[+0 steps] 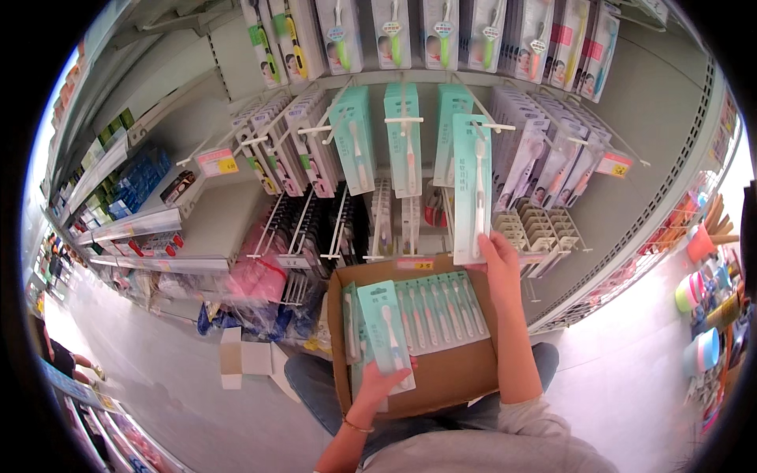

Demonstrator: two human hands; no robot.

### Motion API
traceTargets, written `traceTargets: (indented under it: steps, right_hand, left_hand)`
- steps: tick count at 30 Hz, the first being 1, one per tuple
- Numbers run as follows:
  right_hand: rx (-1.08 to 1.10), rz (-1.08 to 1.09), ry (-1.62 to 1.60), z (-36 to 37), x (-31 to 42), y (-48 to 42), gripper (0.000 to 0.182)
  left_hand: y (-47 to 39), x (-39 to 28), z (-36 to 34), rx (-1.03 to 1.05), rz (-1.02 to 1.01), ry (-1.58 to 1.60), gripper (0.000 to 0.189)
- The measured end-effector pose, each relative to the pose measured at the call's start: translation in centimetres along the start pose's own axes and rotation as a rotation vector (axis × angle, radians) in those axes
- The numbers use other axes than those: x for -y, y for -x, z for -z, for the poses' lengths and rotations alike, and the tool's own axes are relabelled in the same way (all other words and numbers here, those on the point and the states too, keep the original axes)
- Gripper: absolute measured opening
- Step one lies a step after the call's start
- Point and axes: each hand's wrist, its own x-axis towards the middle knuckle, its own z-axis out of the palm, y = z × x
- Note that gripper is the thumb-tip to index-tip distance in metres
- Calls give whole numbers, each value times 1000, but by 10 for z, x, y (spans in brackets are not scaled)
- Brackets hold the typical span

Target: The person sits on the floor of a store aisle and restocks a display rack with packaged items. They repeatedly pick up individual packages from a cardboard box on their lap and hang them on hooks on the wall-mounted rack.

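My right hand (pixel 500 263) grips the lower end of a teal-and-clear toothbrush pack (pixel 471 189), held upright at the tip of a white display hook (pixel 500 126). My left hand (pixel 384 378) holds another packaged toothbrush (pixel 387 334) by its bottom, above the left part of an open cardboard box (pixel 437 387). Inside the box a row of similar toothbrush packs (pixel 440 310) lies side by side. The box rests on my lap. In front of me, matching teal packs hang on hooks at the left (pixel 355 148) and in the middle (pixel 403 148), with more behind the raised pack.
Other toothbrush packs hang above (pixel 393 35) and at the right (pixel 526 159). Price tags (pixel 217 161) and bare hook ends stick out towards me. A small opened carton (pixel 251 359) lies on the floor at left. Colourful tubs (pixel 702 352) stand at far right; a person (pixel 65 358) is at far left.
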Motion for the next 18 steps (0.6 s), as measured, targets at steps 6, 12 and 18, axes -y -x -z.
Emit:
traceTargets:
  steps: [6, 12, 18]
  right_hand:
    - [-81, 65, 44, -7, -12, -60, 29]
    - [-52, 255, 101, -20, -31, -80, 40]
    - [77, 185, 461, -9, -58, 50, 43]
  left_hand:
    - [1, -4, -1, 33, 6, -8, 37]
    - [7, -8, -6, 12, -9, 45, 26]
    - [-4, -4, -3, -155, -31, 203, 35]
